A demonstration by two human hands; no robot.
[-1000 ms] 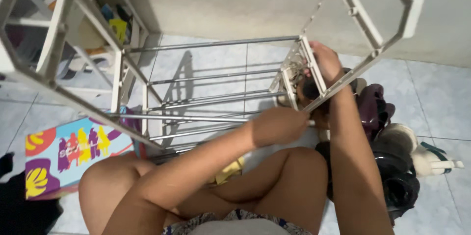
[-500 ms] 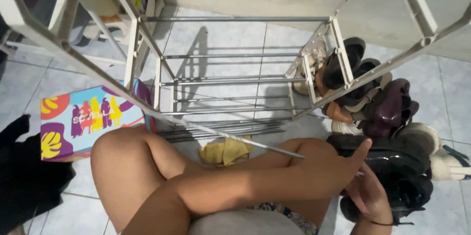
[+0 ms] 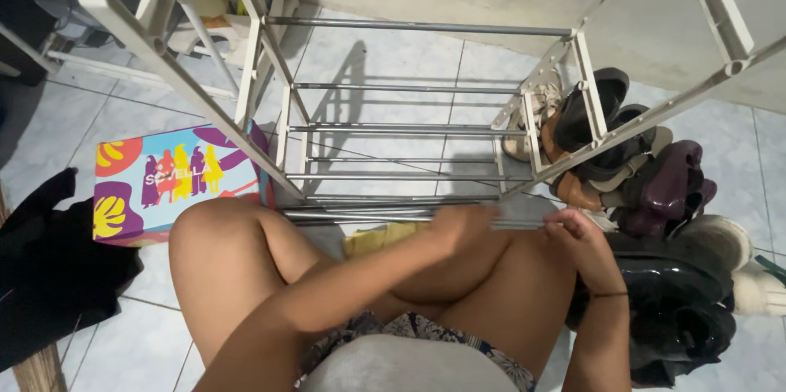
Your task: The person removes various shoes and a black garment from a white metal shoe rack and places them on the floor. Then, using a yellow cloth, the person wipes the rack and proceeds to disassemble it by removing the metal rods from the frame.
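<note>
1. Your knees: bare, crossed, at the near edge of the floor (image 3: 147, 326), which is pale tile.
2. Your left hand (image 3: 463, 224): reaches across your knees, its grip closed around a thin metal rod (image 3: 524, 224); the picture is blurred here.
3. Your right hand (image 3: 577, 232): fingers pinched narrow on the right end of the same rod, a dark band at the wrist.
4. Metal rod: held level between both hands, just above the knees and in front of the rack's lowest rails.
5. Yellow cloth (image 3: 381, 236): on the floor, between your knees and the rack, partly hidden by your left arm.
6. Loose rods (image 3: 360, 214): a bundle lying on the floor at the rack's near foot.
7. Black cloth (image 3: 49, 265): heaped at the left edge of the floor.
8. Colourful box (image 3: 164, 183): flat on the floor, left of the rack, touching its leg.
9. Shoe rack (image 3: 409, 128): white side frames joined by grey rails, standing against the far wall.
10. Pile of shoes (image 3: 655, 220): dark, brown and white pairs, on the floor right of the rack, near your right hand.
</note>
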